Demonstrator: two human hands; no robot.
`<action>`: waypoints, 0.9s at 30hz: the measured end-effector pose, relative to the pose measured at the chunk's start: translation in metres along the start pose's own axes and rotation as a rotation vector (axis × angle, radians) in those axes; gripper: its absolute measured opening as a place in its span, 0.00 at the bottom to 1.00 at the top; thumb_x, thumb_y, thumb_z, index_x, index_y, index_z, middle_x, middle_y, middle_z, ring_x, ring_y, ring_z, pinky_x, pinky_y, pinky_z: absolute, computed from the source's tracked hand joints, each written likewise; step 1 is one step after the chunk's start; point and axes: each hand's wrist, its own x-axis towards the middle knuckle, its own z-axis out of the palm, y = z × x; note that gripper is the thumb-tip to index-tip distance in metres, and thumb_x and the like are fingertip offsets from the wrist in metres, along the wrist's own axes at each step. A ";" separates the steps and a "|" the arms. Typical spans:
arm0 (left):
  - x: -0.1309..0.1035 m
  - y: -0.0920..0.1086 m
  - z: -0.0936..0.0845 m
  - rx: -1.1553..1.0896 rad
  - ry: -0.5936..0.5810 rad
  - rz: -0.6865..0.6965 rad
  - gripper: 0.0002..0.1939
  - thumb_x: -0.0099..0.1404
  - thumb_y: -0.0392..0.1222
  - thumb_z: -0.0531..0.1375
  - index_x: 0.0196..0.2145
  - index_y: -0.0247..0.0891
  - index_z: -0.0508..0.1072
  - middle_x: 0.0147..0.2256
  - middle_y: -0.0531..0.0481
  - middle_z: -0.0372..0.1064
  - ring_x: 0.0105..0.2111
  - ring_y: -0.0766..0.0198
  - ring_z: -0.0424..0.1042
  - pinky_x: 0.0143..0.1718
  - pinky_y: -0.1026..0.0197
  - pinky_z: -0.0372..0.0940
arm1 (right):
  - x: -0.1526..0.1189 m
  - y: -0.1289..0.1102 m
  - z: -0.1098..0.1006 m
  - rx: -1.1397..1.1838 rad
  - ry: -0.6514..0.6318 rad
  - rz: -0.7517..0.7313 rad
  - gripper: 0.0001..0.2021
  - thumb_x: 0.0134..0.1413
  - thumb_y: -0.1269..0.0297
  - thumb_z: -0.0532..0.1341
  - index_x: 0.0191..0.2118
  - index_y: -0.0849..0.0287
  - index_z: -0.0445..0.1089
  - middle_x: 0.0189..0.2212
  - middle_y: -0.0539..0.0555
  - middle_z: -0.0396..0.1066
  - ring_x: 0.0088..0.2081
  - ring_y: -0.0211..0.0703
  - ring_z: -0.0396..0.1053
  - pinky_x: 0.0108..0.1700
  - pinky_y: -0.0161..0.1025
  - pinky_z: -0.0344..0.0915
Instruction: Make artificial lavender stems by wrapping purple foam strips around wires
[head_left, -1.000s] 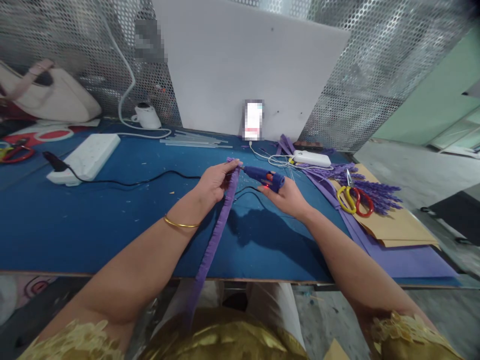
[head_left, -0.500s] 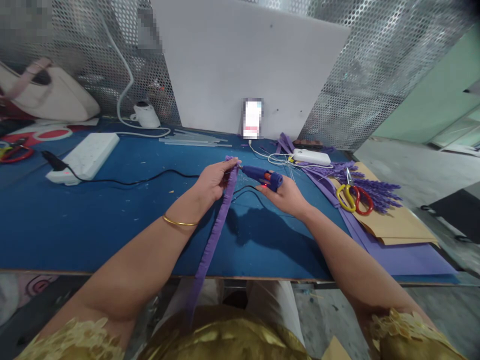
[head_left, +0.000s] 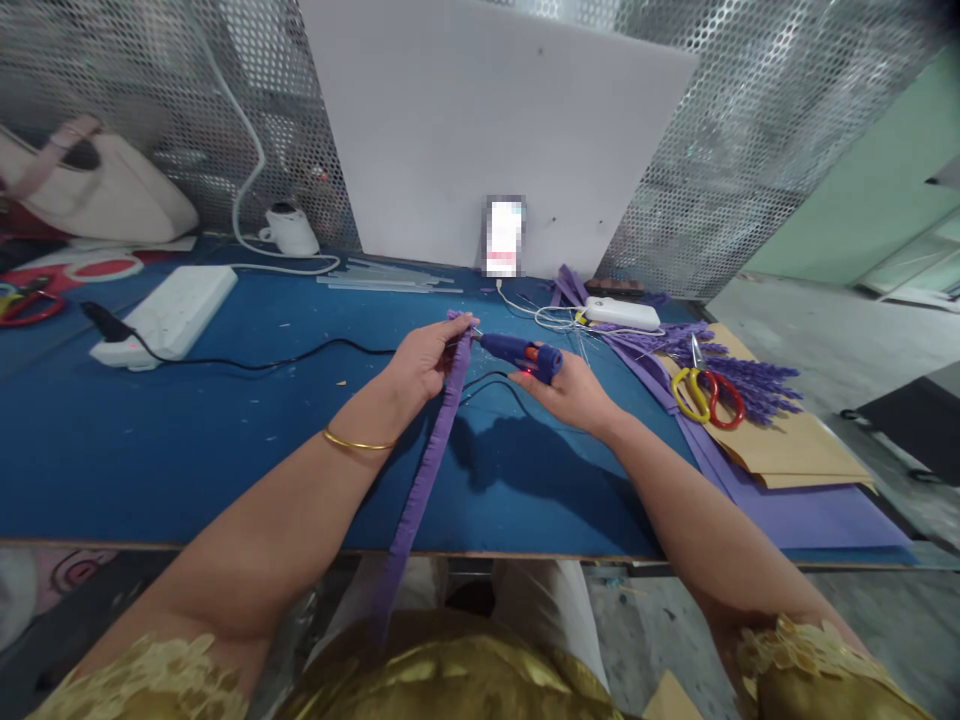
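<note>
Between the fingers of my left hand (head_left: 426, 358) is the top end of a long purple paper strip (head_left: 431, 455) with a ruffled edge. The strip hangs down past the table's front edge toward my lap. My right hand (head_left: 574, 393) is closed round a blue glue gun (head_left: 517, 350) with an orange part and a small red light. Its nozzle points left and meets, or nearly meets, the strip beside my left fingertips. Any glue there is too small to make out.
Scissors (head_left: 709, 395) lie on brown paper (head_left: 802, 455) at right, by purple flower sprigs (head_left: 757, 375) and purple sheets (head_left: 840, 520). A power bank (head_left: 622, 313), a phone (head_left: 504, 238) and glue sticks (head_left: 390, 277) sit behind. A black cord runs left to a power strip (head_left: 176, 310).
Almost nothing differs. The whole view has shifted very slightly; both hands keep the same hold on the strip and the glue gun.
</note>
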 end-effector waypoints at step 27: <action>-0.005 0.005 0.003 -0.012 0.029 -0.003 0.07 0.50 0.28 0.71 0.22 0.33 0.77 0.22 0.51 0.73 0.22 0.71 0.69 0.27 0.69 0.66 | -0.001 -0.005 -0.005 -0.006 -0.069 -0.016 0.16 0.59 0.47 0.60 0.33 0.56 0.64 0.23 0.49 0.64 0.24 0.39 0.58 0.28 0.37 0.52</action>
